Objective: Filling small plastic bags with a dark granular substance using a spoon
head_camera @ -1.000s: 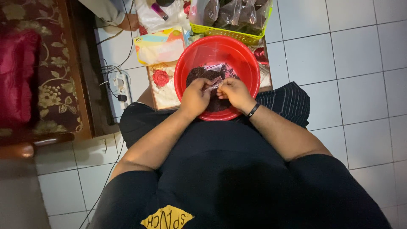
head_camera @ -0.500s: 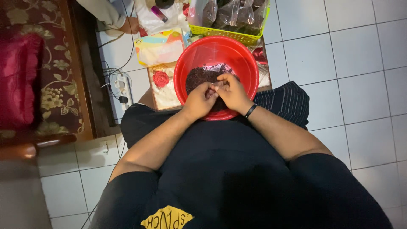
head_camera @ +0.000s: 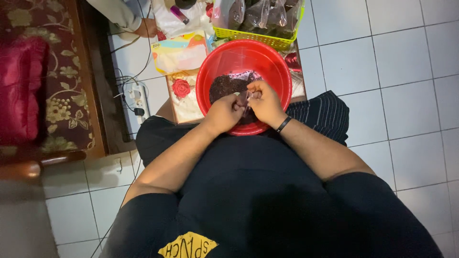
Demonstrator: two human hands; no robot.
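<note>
A red plastic bowl stands on a low table and holds a heap of dark crumbly material. Both hands meet over the bowl's near side. My left hand and my right hand, with a black band at its wrist, pinch a small clear plastic bag between them. The bag is mostly hidden by the fingers, and what is in it cannot be made out.
A yellow-green basket of filled clear bags stands behind the bowl. Coloured packets lie to its left. Another person's hand rests at the top. A power strip with cables lies on the tiled floor beside a floral sofa.
Both hands stayed together over the bowl, shifting slightly toward its near rim while working the small bag between the fingers.
</note>
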